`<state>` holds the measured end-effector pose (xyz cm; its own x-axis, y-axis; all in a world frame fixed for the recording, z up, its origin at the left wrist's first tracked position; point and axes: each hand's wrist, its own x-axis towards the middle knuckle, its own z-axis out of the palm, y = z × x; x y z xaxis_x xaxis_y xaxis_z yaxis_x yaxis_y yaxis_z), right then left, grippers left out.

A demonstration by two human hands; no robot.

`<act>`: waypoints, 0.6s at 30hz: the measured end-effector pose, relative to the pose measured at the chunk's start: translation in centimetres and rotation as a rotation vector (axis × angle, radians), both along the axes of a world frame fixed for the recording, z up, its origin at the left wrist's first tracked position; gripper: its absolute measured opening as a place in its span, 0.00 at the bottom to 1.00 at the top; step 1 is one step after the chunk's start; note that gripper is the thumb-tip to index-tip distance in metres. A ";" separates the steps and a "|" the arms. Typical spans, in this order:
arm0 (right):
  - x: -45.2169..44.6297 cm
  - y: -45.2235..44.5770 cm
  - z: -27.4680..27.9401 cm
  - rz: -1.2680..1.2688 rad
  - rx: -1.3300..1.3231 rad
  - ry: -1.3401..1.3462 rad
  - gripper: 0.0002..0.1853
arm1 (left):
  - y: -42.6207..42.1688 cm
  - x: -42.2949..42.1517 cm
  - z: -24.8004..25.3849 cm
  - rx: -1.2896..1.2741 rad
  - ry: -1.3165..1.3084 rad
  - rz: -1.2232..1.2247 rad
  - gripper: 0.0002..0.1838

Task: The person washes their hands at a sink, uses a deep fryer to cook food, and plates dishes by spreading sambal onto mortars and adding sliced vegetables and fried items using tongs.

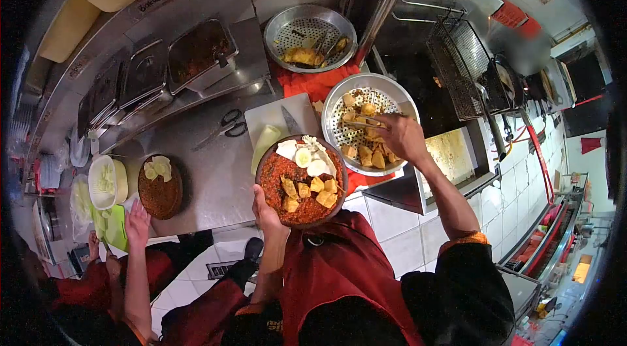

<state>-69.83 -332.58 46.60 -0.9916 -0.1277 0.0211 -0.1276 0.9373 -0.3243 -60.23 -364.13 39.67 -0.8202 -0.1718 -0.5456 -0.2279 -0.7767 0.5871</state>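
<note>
My left hand point(266, 216) grips the near left rim of a round dark dish point(262, 179), held at the counter's front edge. Red chili paste point(277, 176) covers its inside, with golden fried chunks point(304, 190) at the front right. Pale round slices point(317, 167) and white pieces lie toward the back. Over a perforated metal colander point(408, 99), my right hand point(400, 135) is closed on metal tongs point(361, 123). The tongs reach among more fried chunks point(375, 150); whether they pinch one I cannot tell.
Behind stands another colander point(274, 29) with fried food. A cutting board point(261, 114), knife point(289, 118) and scissors point(232, 125) lie on the counter. At left, a co-worker's hand point(137, 223) is beside a second dish point(176, 199). A fryer basket point(460, 65) stands right.
</note>
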 end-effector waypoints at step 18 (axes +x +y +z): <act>-2.8 2.9 -2.1 -0.073 -0.183 0.095 0.15 | 0.7 -1.2 -0.3 -0.007 0.083 -0.048 0.29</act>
<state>-72.60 -329.73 44.47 -0.9906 -0.0413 0.1307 -0.0996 0.8718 -0.4796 -61.40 -363.39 39.36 -0.8699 -0.1345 -0.4745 -0.2152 -0.7621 0.6106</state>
